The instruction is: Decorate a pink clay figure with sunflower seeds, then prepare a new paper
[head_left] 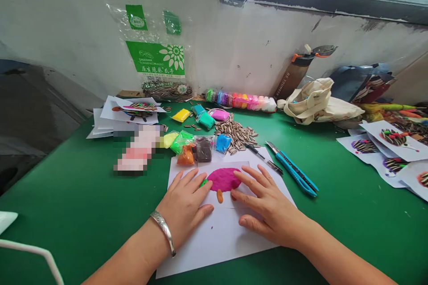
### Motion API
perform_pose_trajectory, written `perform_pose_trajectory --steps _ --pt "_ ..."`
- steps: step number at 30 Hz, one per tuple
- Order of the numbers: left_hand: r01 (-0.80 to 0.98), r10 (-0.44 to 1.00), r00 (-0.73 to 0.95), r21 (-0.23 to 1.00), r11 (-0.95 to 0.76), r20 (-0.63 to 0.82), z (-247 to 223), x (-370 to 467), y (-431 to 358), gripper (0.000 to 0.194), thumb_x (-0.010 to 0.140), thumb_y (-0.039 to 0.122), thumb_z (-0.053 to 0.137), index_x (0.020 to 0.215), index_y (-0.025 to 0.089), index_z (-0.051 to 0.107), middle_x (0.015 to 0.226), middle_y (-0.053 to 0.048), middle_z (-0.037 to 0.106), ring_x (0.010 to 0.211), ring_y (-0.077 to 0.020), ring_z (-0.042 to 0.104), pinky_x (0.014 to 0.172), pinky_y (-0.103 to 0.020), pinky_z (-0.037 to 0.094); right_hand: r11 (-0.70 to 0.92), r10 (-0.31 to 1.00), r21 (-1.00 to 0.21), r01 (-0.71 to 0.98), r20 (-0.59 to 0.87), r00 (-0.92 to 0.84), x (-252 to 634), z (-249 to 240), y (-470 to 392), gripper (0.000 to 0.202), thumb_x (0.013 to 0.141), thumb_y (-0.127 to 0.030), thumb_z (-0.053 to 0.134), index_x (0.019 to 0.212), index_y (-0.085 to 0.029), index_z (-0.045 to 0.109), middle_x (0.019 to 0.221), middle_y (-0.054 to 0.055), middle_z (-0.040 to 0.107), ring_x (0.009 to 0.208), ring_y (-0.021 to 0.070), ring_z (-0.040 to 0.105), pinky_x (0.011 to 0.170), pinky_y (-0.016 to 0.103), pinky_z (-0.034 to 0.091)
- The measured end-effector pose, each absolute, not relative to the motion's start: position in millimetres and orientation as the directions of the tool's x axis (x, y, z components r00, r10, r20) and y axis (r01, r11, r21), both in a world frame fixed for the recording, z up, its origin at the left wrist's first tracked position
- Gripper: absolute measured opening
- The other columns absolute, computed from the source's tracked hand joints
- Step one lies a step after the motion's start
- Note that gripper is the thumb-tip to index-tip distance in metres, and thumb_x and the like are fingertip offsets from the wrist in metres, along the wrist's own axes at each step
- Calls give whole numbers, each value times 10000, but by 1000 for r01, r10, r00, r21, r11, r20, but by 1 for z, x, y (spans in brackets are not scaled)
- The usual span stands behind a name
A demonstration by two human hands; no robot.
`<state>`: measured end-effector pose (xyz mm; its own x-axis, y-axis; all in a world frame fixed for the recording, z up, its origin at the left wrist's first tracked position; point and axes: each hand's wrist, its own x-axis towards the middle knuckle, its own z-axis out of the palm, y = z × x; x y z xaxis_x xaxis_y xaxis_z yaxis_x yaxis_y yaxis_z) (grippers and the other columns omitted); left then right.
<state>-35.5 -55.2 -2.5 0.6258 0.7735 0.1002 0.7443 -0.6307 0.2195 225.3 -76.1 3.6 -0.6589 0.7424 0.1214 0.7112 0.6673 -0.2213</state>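
Observation:
A flattened magenta clay oval (223, 179) lies on a white sheet of paper (200, 249). Below it sits a small orange-brown clay piece (220, 196); another is mostly covered by my right fingers. My left hand (185, 200), with a silver bracelet at the wrist, rests spread on the paper. Its fingertips touch a green clay bit (203, 182) at the oval's left end. My right hand (264, 205) lies with fingers apart, its index and middle fingertips on the oval's right edge. Neither hand grips anything.
Behind the paper are clay packets (203, 148), a sunflower seed pile (238, 133) and a pen (267, 160). A blue utility knife (294, 171) lies to the right. Seed-decorated papers (377, 151) are at far right, more papers (127, 113) at left. A seed bag (160, 62) leans on the wall.

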Motion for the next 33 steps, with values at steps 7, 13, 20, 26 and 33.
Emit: perform_pose_trajectory --steps 7,13,20,26,33 --pt "751 779 622 217 -623 81 0 -35 -55 417 822 263 643 1228 203 572 1311 -108 568 1254 -359 445 1017 -604 352 615 788 -218 758 120 -604 226 0 -77 450 896 -486 495 1315 -323 516 1485 71 361 1374 345 263 1075 632 210" --pt "753 778 625 215 -622 61 2 -34 -55 431 828 281 641 1244 197 562 1315 -112 563 1258 -364 437 1007 -610 357 672 735 -195 714 67 -674 209 10 -73 536 898 -560 439 1397 -366 399 1506 80 317 1390 361 213 1064 684 158" --pt "751 779 620 221 -623 89 1 -34 -56 409 839 280 622 1238 215 558 1318 -107 560 1257 -345 442 1019 -589 357 680 730 -190 709 80 -679 197 7 -71 510 901 -558 434 1362 -340 460 1477 56 376 1372 367 253 1070 691 129" --pt "749 780 616 227 -623 108 -3 -35 -57 412 831 292 637 1230 225 558 1317 -95 562 1253 -351 446 1016 -597 354 638 769 -210 741 120 -628 201 4 -73 532 901 -538 452 1398 -355 406 1514 93 299 1384 364 229 1058 670 197" --pt "753 775 628 192 -629 76 0 -35 -57 426 829 282 643 1239 209 550 1322 -103 559 1256 -354 437 1013 -596 354 656 752 -211 725 95 -653 198 2 -72 499 901 -549 444 1359 -353 460 1488 58 361 1380 354 243 1071 675 157"
